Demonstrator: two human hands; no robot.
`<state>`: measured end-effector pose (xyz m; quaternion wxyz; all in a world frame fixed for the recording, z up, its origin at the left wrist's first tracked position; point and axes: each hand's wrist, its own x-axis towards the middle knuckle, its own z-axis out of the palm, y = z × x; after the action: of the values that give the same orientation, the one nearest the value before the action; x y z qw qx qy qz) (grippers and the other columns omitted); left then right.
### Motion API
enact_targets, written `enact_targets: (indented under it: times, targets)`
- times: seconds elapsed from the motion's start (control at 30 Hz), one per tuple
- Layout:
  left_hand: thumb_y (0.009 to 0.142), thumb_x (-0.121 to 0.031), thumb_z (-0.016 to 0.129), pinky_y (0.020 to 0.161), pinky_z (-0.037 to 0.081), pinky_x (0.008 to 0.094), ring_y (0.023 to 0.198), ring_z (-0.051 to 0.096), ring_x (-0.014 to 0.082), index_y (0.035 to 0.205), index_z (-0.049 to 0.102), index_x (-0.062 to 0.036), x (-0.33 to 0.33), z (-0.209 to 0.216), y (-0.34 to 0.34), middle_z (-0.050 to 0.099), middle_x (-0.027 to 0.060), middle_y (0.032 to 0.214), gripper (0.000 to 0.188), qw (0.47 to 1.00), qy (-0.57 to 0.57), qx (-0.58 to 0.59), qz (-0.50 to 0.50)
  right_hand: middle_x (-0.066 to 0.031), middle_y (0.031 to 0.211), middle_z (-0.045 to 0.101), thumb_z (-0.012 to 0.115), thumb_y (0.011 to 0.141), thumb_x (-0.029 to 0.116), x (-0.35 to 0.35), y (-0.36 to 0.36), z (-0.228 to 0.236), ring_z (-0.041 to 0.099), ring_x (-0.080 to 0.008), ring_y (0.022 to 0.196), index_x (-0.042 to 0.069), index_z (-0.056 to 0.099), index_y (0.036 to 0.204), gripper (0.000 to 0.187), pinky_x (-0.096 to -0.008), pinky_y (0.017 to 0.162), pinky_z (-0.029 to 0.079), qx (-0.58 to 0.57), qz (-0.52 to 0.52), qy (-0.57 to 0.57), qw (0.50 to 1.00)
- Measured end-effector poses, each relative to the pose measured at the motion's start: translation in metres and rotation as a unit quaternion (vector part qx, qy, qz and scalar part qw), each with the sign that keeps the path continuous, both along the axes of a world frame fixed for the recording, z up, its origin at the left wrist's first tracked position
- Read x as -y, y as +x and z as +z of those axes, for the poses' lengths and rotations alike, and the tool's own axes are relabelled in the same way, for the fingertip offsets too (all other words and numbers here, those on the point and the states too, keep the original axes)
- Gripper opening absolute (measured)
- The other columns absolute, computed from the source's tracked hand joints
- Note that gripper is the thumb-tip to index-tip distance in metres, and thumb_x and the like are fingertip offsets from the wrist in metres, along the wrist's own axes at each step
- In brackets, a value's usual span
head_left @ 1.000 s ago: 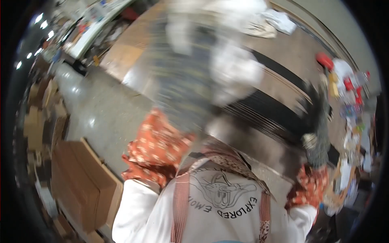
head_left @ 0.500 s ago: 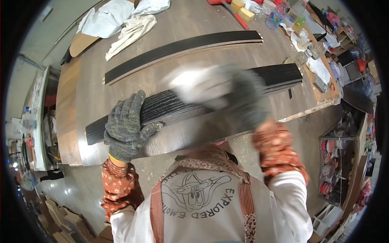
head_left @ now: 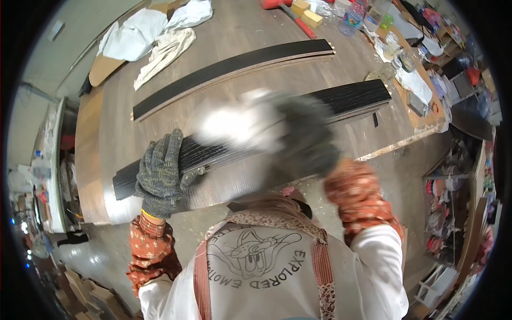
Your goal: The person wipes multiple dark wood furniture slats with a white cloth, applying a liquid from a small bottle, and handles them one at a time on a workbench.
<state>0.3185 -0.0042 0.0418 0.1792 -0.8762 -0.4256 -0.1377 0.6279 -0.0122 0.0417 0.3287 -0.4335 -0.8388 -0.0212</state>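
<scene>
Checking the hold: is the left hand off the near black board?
No: the gloved left hand rests on the near black board.

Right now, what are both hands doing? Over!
Left hand resting on nearer black board, toward left end. Right hand, blurred, holding white cloth over board's middle. Farther black board apart, seemingly not in the way.

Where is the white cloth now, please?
The white cloth is left of centre in the head view, at the right hand, over the nearer black board.

The black, wood-grained board (head_left: pixel 356 99) is lying slantwise, its left end nearer; a blurred white cloth (head_left: pixel 229 127) is overlapping its middle.
</scene>
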Motion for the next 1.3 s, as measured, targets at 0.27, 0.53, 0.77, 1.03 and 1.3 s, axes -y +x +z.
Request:
enact_targets:
  times: [0.27,0.53,0.77,1.03,1.3]
  targets:
    - [0.077,-0.049,0.064,0.100,0.040,0.0478,0.111,0.052,0.0366,0.137,0.044,-0.0091,-0.001,-0.003,0.003,0.056,0.0165,0.122,0.075,1.000,-0.028,0.005,-0.013,-0.0154,0.112,0.062,0.047,0.094,0.016,0.033,0.173,0.026,0.061,-0.0251,0.102,0.006,0.059,0.119,0.029,-0.0331,0.091,0.046,-0.160,-0.447,0.074,0.877]
    - [0.077,-0.060,0.060,0.091,0.044,0.0469,0.102,0.056,0.0361,0.135,0.047,-0.0096,-0.012,-0.004,0.002,0.058,0.0188,0.112,0.078,1.000,-0.001,-0.022,-0.013,-0.0130,0.127,0.054,0.050,0.092,0.023,0.000,-0.002,-0.034,0.051,-0.0196,0.118,0.006,0.050,0.128,0.039,-0.0381,0.101,0.043,0.144,-0.070,0.152,0.975]
    - [0.070,-0.062,0.068,0.101,0.039,0.0478,0.123,0.044,0.0393,0.139,0.041,-0.0069,-0.001,0.015,0.019,0.043,0.0220,0.137,0.092,0.991,-0.079,0.106,-0.010,-0.0114,0.113,0.062,0.059,0.089,0.025,0.056,0.264,-0.028,0.063,-0.0220,0.090,0.006,0.056,0.115,0.033,-0.0307,0.079,0.052,-0.212,-0.526,0.081,0.820]
    - [0.083,-0.026,0.066,0.093,0.046,0.0370,0.106,0.056,0.0272,0.126,0.053,-0.0012,-0.002,-0.006,0.161,0.058,0.0149,0.114,0.051,0.944,0.077,0.289,-0.139,-0.0137,0.111,0.063,0.062,0.089,0.023,0.035,0.060,0.015,0.061,-0.0218,0.098,0.002,0.056,0.118,0.037,-0.0316,0.086,0.049,-0.050,-0.071,0.062,0.994]
    - [0.093,-0.016,0.054,0.095,0.044,0.0279,0.101,0.056,0.0133,0.136,0.037,-0.0009,-0.068,0.000,0.022,0.057,0.0089,0.112,0.048,0.274,-0.456,0.791,-0.300,-0.0140,0.111,0.064,0.054,0.090,0.027,0.047,0.236,-0.068,0.058,-0.0313,0.104,0.005,0.060,0.115,0.034,-0.0391,0.093,0.046,-0.103,-0.525,-0.068,0.842]
